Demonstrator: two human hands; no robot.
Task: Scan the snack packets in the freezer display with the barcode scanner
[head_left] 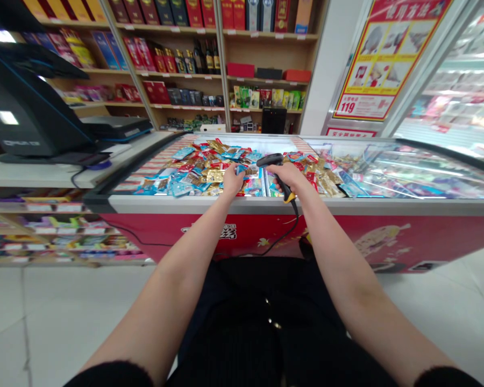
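Note:
My right hand (289,177) is closed around the handle of a black barcode scanner (271,160) with a yellow base, its head pointing left. A black cable (284,236) hangs from it down the front of the freezer. My left hand (233,181) pinches a small blue snack packet (242,170) just left of the scanner head. Both hands hover over a pile of blue, gold and red packets (204,169) lying on the glass lid of a chest freezer (242,205).
A black checkout terminal (22,115) and a flat device (116,128) stand on the counter at left. Shelves of boxes and bottles (210,59) line the back wall. A glass-door cooler (452,91) stands at right. Low shelves of goods (44,231) sit under the counter.

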